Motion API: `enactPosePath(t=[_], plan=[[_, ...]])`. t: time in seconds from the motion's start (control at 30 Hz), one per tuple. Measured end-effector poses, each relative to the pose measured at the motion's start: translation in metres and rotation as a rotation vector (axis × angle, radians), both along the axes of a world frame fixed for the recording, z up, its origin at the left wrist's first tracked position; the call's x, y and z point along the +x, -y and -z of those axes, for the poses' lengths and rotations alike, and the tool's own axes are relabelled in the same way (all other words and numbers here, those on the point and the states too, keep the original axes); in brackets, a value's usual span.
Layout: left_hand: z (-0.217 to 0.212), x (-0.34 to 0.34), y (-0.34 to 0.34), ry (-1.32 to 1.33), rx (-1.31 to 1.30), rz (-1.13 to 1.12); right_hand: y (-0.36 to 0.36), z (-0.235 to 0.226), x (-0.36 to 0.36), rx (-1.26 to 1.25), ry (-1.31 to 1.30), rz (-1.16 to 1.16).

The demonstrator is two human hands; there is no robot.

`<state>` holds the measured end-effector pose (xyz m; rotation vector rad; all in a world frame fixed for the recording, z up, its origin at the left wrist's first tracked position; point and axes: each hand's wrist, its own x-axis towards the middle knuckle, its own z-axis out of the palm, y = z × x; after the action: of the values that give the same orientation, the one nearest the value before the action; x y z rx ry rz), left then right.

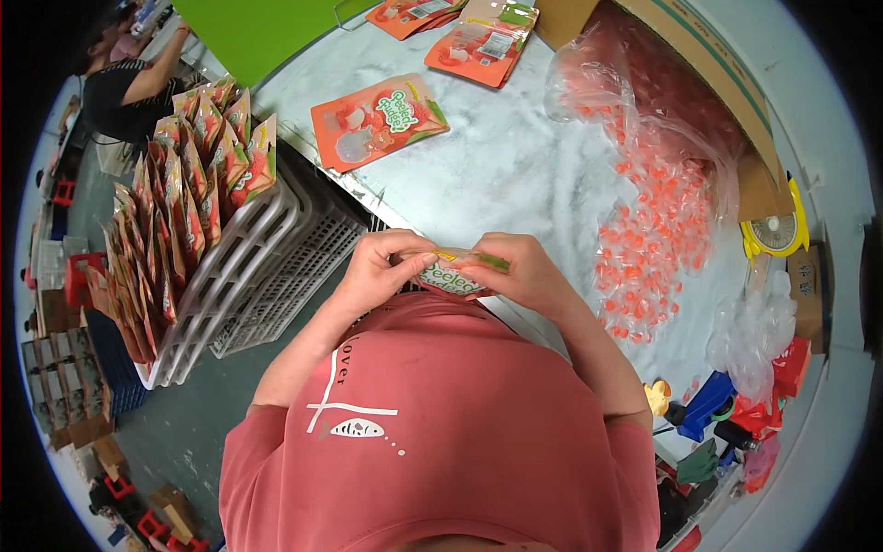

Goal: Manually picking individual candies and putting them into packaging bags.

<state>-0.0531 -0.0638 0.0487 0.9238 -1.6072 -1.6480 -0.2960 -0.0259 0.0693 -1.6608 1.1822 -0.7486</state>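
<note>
A marbled white table [529,179] fills the centre of this workroom, and the action is right at its near edge! There's the stand-up snack pouch [449,280], just in front of the worker's shirt, with the left hand [384,269] and right hand [517,267] each pinching its top between thumb and fingers. A two-sided grip, then; whether the mouth is sealed, I can't tell.

Here's the danger: if one pinch slips, the pouch could drop off the table's near side, and if the top is unsealed, a tilt could spill whatever is inside. A careless sweep of the right elbow might scatter the loose wrapped red pieces [644,253] on the table's right side. Off its left edge, the upright pouches [179,198] crowd high above the rim of the white plastic crate [248,253]; a knock could topple some.

Now the room to move! The table's middle lies bare, bounded by a flat pouch [380,122] towards its far left and a cardboard box [762,179] at its far right. Leftward, the crate leaves hardly any gap.
</note>
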Motion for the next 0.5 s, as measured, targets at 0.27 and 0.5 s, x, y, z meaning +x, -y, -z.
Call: enactPosePath(t=[0.27,0.5], plan=[[-0.003,0.007,0.000,-0.069,0.261,-0.063,-0.001,0.008,-0.021,0.275,0.264,0.010],[0.009,0.024,0.003,-0.024,0.328,-0.051,-0.004,0.024,-0.022,0.385,0.434,0.076]])
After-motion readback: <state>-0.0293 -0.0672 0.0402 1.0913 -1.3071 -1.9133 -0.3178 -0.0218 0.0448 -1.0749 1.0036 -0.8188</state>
